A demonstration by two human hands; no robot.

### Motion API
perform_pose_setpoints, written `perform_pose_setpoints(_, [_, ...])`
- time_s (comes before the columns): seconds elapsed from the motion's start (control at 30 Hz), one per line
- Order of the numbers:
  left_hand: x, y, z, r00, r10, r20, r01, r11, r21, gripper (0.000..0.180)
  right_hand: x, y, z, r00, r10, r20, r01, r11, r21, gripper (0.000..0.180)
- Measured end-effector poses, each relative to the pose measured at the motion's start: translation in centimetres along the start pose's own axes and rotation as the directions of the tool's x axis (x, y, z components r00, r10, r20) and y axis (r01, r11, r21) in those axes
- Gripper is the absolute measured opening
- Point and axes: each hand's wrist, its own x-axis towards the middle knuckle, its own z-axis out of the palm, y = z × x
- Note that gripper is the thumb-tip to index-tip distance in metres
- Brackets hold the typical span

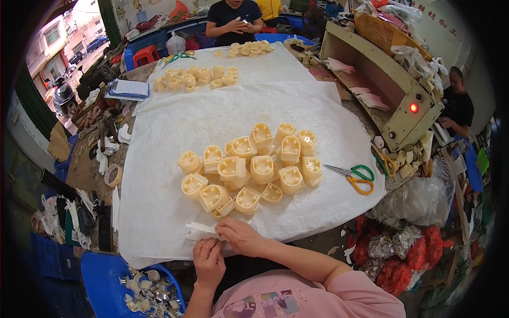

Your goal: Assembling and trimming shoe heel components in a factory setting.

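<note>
Close to the near edge of the cloth-covered table, my left hand and my right hand meet, fingers pinched together. Both are on a thin white strip that sticks out leftward from the fingertips; its other end is hidden by the fingers. Just beyond my hands stands a cluster of several cream-coloured, hollow, cup-like plastic pieces, rounded at one side, some stacked or leaning on each other. Right of the cluster, scissors with one green and one orange handle lie with their blades pointing left.
A white cloth covers the table. More cream pieces sit at the far side, where another person works. A blue basin of small parts stands lower left. A beige machine with a red light is at right.
</note>
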Motion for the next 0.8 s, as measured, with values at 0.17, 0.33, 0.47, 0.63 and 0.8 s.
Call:
perform_pose_setpoints(0.17, [-0.1, 0.0, 0.0, 0.999, -0.009, 0.034, 0.009, 1.000, -0.009, 0.025, -1.4, 0.1, -1.0, 0.979, 0.124, -0.159, -0.090, 0.974, 0.210, 0.037])
perform_pose_setpoints(0.33, [-0.1, -0.8, 0.0, 0.999, -0.006, 0.035, 0.007, 0.999, -0.032, 0.025, -2.4, -2.6, -7.9, 0.772, 0.478, -0.418, -0.290, 0.851, 0.438, 0.020])
perform_pose_setpoints(0.47, [0.6, -0.7, -0.3, 0.999, -0.037, 0.034, 0.039, 0.996, -0.077, 0.025, -4.5, -2.0, -12.7, 0.712, 0.440, -0.547, -0.187, 0.870, 0.457, 0.015])
perform_pose_setpoints(0.63, [2.5, 0.7, -1.8, 0.944, -0.315, 0.099, 0.330, 0.897, -0.293, 0.032, -6.3, -2.8, -14.2, 0.712, 0.495, -0.498, -0.319, 0.860, 0.398, 0.014])
perform_pose_setpoints(0.8, [3.8, 3.0, -2.0, 0.958, -0.185, 0.220, 0.264, 0.871, -0.415, 0.027, -5.7, -4.0, -12.5, 0.830, 0.308, -0.464, -0.359, 0.933, -0.024, 0.024])
